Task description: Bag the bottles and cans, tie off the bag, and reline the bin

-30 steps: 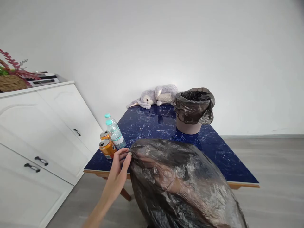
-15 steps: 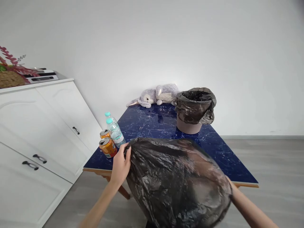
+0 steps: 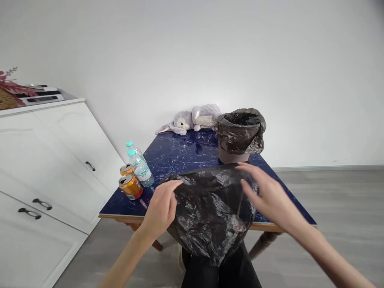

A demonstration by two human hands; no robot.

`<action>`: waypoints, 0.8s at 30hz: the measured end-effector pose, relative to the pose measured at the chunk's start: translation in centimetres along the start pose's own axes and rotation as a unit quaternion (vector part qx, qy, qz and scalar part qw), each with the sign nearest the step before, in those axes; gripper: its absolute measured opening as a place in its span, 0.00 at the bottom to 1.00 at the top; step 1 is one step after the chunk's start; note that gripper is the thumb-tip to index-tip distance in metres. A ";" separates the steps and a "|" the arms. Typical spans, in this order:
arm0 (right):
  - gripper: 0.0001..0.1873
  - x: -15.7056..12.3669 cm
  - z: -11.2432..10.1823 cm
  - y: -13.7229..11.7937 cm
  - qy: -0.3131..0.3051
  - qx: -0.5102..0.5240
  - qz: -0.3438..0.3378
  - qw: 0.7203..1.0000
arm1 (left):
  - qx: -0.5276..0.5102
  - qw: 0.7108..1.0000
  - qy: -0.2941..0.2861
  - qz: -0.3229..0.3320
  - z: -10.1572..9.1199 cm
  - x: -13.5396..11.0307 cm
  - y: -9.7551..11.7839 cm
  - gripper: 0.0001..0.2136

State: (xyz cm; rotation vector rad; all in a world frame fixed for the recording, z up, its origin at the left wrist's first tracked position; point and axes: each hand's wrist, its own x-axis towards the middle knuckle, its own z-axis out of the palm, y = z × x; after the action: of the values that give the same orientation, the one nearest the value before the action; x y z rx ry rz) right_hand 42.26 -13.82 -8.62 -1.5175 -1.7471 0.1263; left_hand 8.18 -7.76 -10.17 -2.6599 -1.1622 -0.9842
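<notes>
I hold a crumpled black plastic bag (image 3: 210, 216) in front of me, over the near edge of the blue marble table (image 3: 180, 154). My left hand (image 3: 160, 210) is closed on the bag's left edge. My right hand (image 3: 265, 196) is at the bag's upper right edge, fingers apart and stretched toward it, some touching the plastic. The bag hangs down below the table edge over a dark shape near my legs.
A small bin lined with a black bag (image 3: 240, 134) stands at the table's far right. A grey plush toy (image 3: 189, 120) lies at the back. Two orange cans (image 3: 130, 185) and two water bottles (image 3: 138, 164) stand at the left edge. White cabinet (image 3: 45, 168) on the left.
The bag has shrunk from a big billowed shape into a smaller hanging sheet. My right hand has come out from behind it and now shows at its upper right edge.
</notes>
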 end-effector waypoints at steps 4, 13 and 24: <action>0.31 -1.9 6.7 -2.8 -0.112 -0.052 -0.039 0.992 | 0.045 0.983 -0.176 0.016 1.5 0.7 -2.1 0.26; 0.35 -1.6 11.7 3.2 -0.193 -0.168 -0.011 0.967 | 0.055 0.966 -0.248 -0.036 3.3 -2.2 -7.4 0.30; 0.50 -8.9 9.3 -2.1 -0.161 -0.096 -0.279 0.942 | 0.040 0.970 -0.237 0.035 -1.4 -7.3 -7.2 0.37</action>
State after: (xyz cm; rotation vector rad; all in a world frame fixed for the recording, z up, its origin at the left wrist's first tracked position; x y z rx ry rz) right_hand 34.55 -18.28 -18.15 -1.1123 -2.4516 -0.0939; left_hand -1.20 -7.68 -14.67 -2.9311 -1.1324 -0.2828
